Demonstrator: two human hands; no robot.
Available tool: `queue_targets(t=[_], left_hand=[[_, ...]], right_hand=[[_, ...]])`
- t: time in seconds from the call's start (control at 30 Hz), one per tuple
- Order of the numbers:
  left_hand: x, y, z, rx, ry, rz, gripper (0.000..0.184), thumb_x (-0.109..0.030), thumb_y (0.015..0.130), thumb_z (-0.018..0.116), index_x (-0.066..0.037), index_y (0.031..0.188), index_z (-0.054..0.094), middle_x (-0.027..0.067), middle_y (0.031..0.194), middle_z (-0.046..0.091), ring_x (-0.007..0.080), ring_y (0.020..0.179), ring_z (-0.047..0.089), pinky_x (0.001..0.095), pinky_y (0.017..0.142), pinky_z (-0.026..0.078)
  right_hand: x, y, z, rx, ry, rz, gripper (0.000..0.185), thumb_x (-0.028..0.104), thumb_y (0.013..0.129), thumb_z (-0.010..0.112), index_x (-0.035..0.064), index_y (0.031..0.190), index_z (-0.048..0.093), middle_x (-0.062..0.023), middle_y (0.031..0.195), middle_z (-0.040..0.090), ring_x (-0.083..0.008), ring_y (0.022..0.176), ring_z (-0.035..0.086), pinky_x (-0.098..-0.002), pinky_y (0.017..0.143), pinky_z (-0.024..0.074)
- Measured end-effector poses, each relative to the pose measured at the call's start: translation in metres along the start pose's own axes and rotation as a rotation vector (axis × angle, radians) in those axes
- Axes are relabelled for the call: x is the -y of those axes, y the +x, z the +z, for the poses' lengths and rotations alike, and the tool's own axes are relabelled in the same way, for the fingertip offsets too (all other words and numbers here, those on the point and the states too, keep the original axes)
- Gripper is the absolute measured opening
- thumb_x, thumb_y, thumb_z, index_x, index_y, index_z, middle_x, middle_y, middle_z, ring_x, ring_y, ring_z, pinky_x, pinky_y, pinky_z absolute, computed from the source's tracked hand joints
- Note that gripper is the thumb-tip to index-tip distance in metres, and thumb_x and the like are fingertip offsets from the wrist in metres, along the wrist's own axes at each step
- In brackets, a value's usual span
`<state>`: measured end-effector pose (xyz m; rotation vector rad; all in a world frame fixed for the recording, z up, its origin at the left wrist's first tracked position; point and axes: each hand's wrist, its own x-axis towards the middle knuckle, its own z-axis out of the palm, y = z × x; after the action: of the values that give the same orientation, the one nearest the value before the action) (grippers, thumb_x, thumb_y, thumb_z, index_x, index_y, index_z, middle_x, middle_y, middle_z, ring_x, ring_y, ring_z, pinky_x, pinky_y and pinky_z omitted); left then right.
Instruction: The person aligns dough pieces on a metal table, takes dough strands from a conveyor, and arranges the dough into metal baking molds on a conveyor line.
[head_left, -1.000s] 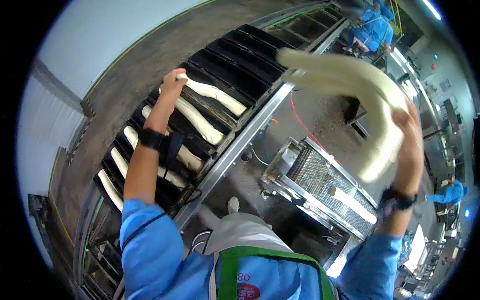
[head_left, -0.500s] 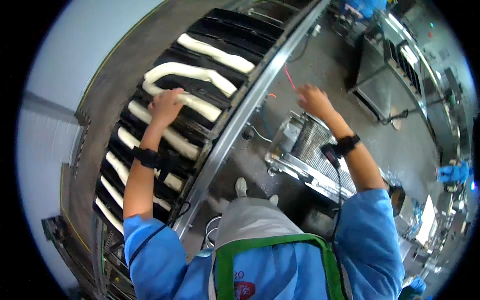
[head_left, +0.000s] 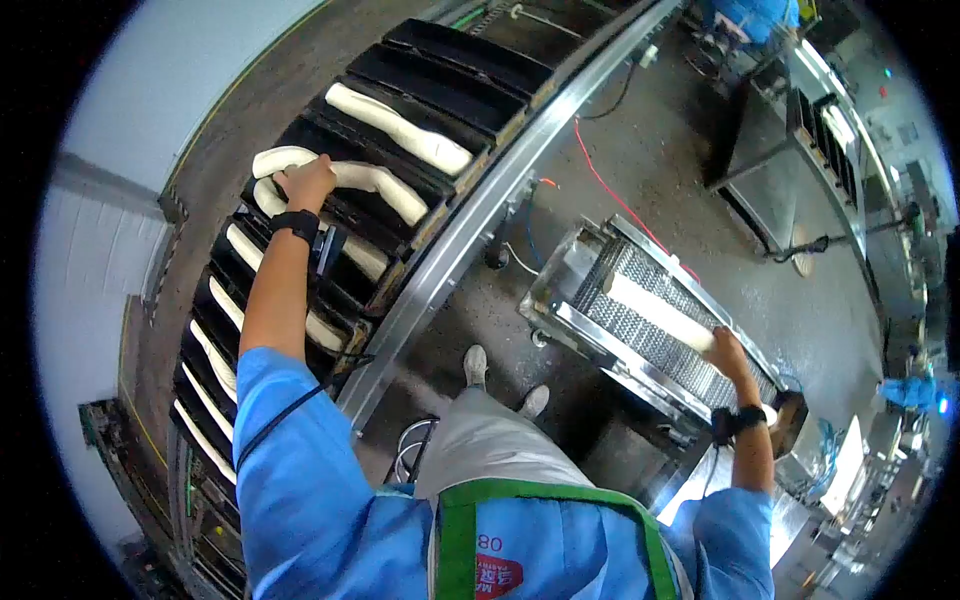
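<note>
My left hand [head_left: 308, 184] is closed around a pale dough strip [head_left: 375, 183], whose left end sticks out past the fingers. This strip lies bent over a black pan, and part of another strip shows below the hand. My right hand [head_left: 728, 352] grips the near end of a long dough roll [head_left: 655, 308] on a metal mesh conveyor [head_left: 640, 350]. The fingertips there are partly hidden. Above the left hand, one more dough strip [head_left: 400, 132] rests in its pan; several others lie in the pans below, some covered by my left arm.
Black pans [head_left: 435, 88] stand side by side along a long metal rail [head_left: 560, 125]. A red hose [head_left: 612, 180] runs across the floor behind the mesh conveyor. At the far right stands a metal table [head_left: 765, 180], and a person in blue [head_left: 750, 18] is at the top.
My right hand has moved down and right from the air onto the dough roll, now on the previously bare mesh. My left hand has shifted up-left and lifted the bent strip's end.
</note>
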<state>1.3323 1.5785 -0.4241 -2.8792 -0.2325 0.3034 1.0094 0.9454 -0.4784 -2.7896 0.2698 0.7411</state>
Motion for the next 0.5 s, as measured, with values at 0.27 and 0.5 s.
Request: queue_targets(t=[0.27, 0.5], left_hand=[[0.025, 0.01, 0.025, -0.077, 0.076, 0.021, 0.027, -0.024, 0.074, 0.048, -0.024, 0.099, 0.059, 0.0089, 0.094, 0.06, 0.0288, 0.095, 0.05, 0.0408, 0.079, 0.028], [0.061, 0.077, 0.164, 0.11, -0.202, 0.139, 0.036, -0.026, 0.073, 0.047, -0.013, 0.107, 0.053, 0.0134, 0.119, 0.044, 0.0356, 0.107, 0.042, 0.0498, 0.088, 0.032]], right_hand=[[0.232, 0.037, -0.149, 0.023, 1.303, -0.416, 0.056, 0.031, 0.073, 0.057, -0.0067, 0.111, 0.038, -0.0106, 0.085, 0.053, -0.0136, 0.061, 0.057, -0.0232, 0.053, 0.0494], [0.416, 0.117, -0.211, 0.061, 1.174, -0.816, 0.053, 0.034, 0.078, 0.056, -0.0029, 0.112, 0.039, -0.007, 0.083, 0.05, -0.0115, 0.059, 0.055, -0.02, 0.05, 0.0479]])
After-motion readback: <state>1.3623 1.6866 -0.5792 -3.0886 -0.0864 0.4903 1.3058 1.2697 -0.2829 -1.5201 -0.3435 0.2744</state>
